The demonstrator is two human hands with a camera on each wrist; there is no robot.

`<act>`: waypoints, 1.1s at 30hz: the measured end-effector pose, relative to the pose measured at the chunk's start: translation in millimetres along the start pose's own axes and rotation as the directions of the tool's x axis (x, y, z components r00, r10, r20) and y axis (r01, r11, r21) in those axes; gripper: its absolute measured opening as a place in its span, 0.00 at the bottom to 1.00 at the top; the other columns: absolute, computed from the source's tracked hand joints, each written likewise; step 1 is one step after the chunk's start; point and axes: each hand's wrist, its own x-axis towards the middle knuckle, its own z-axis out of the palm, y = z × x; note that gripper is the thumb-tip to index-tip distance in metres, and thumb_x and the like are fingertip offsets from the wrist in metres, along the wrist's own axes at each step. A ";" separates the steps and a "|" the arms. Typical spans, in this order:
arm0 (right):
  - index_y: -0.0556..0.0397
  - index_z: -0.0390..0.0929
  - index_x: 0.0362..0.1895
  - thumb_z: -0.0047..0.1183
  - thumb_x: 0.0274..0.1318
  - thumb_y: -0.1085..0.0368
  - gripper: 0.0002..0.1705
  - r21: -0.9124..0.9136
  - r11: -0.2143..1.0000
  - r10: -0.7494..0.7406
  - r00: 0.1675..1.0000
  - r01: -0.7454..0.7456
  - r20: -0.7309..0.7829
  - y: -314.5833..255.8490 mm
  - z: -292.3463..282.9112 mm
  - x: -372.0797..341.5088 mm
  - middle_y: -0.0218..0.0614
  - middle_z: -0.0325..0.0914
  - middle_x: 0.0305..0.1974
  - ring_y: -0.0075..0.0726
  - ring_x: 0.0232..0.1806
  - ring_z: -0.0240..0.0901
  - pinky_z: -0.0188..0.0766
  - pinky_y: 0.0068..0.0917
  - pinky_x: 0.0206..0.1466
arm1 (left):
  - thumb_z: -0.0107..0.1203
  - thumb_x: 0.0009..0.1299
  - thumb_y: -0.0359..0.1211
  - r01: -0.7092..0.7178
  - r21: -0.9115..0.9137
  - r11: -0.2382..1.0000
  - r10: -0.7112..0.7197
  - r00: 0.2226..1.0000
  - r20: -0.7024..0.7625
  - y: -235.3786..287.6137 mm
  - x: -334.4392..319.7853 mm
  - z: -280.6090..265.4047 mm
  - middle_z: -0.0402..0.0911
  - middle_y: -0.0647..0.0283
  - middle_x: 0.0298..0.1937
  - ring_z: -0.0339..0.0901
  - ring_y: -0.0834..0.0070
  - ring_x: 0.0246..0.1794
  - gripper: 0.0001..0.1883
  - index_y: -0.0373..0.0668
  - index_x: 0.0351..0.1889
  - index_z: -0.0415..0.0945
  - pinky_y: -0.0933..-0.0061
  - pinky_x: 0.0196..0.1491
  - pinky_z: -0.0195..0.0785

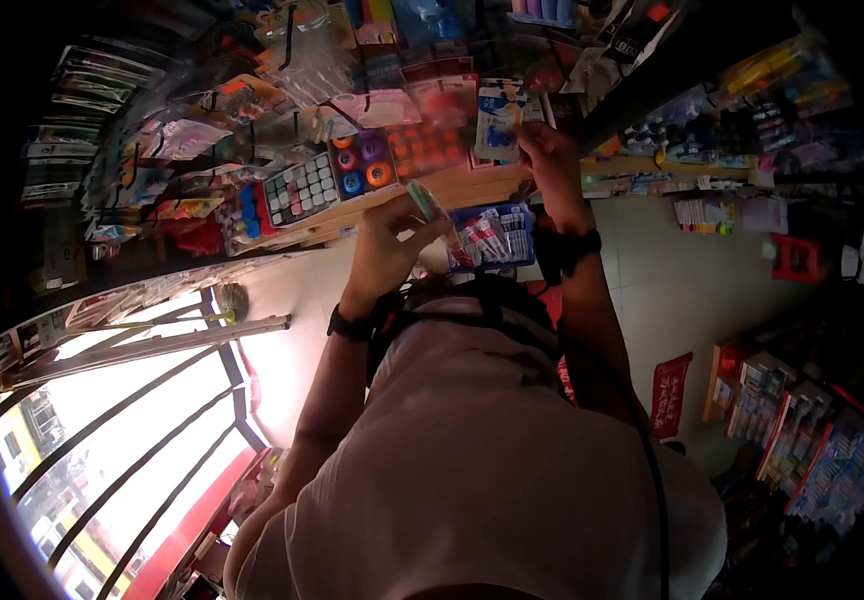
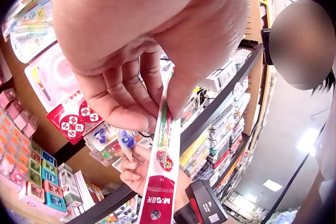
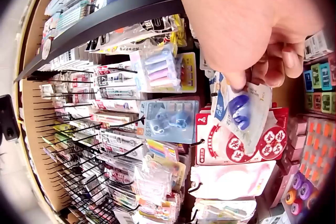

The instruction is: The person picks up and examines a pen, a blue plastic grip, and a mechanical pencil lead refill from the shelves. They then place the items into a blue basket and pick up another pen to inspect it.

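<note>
The left hand [image 1: 392, 245] pinches a long narrow packet [image 2: 164, 166], white and red with a green item inside, between thumb and fingers. The right hand [image 1: 550, 160] grips the edge of a blister pack [image 3: 242, 109] with a blue item in it, at the hanging display. In the right wrist view the right hand [image 3: 252, 29] has its thumb and curled fingers on that pack, in front of a red and white card [image 3: 210, 148]. A blue basket [image 1: 530, 236] with several white and red packets is between the two forearms, below the shelf edge.
Hooks with hanging packs fill the display. Trays of orange and purple round items [image 1: 379, 174] and small white items [image 1: 302, 192] stand on the wooden shelf. A dark bar [image 3: 121, 16] crosses near the right hand. A red stool [image 1: 794, 258] stands at the right.
</note>
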 end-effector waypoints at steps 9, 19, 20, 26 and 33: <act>0.59 0.78 0.44 0.62 0.61 0.59 0.16 -0.116 0.963 -0.254 0.964 0.245 -0.075 30.4 4.3 14.2 0.29 0.76 0.28 0.20 0.28 0.69 0.66 0.23 0.32 | 0.61 0.68 0.23 -0.005 -0.066 0.998 0.003 1.000 -0.029 2.5 -0.2 -4.1 0.84 0.62 0.38 0.83 0.77 0.38 0.06 0.33 0.41 0.78 0.77 0.42 0.75; 0.58 0.78 0.46 0.61 0.63 0.63 0.13 -0.442 0.829 -0.362 0.931 0.342 0.043 -6.9 0.0 -35.9 0.30 0.77 0.28 0.20 0.28 0.73 0.69 0.21 0.33 | 0.59 0.69 0.22 -0.053 -0.205 0.977 0.027 0.992 -0.127 2.3 2.2 -11.9 0.83 0.60 0.37 0.82 0.76 0.36 0.04 0.33 0.40 0.77 0.76 0.37 0.75; 0.58 0.78 0.41 0.60 0.63 0.64 0.10 -0.357 0.887 -0.274 0.956 0.294 0.107 -15.1 4.9 -42.6 0.28 0.75 0.26 0.20 0.27 0.72 0.67 0.20 0.32 | 0.59 0.69 0.22 -0.074 -0.219 0.973 0.041 0.988 -0.149 4.8 3.0 -10.7 0.84 0.59 0.36 0.82 0.76 0.35 0.04 0.32 0.40 0.77 0.76 0.36 0.75; 0.57 0.77 0.31 0.66 0.57 0.64 0.12 -0.409 0.876 -0.168 0.957 0.255 0.237 -31.0 17.4 -55.6 0.29 0.78 0.26 0.16 0.24 0.70 0.64 0.19 0.28 | 0.60 0.69 0.21 -0.104 -0.219 0.970 0.058 0.976 -0.210 7.6 6.0 -11.5 0.85 0.56 0.35 0.83 0.75 0.33 0.05 0.30 0.40 0.76 0.77 0.34 0.76; 0.60 0.77 0.41 0.63 0.60 0.66 0.12 -0.104 0.995 0.056 0.899 -0.012 0.434 -42.7 35.4 -75.9 0.32 0.80 0.33 0.22 0.34 0.77 0.73 0.21 0.38 | 0.60 0.69 0.22 -0.147 -0.336 0.931 0.047 0.957 -0.288 -2.8 3.6 -10.6 0.82 0.53 0.40 0.85 0.65 0.40 0.07 0.27 0.41 0.75 0.68 0.38 0.82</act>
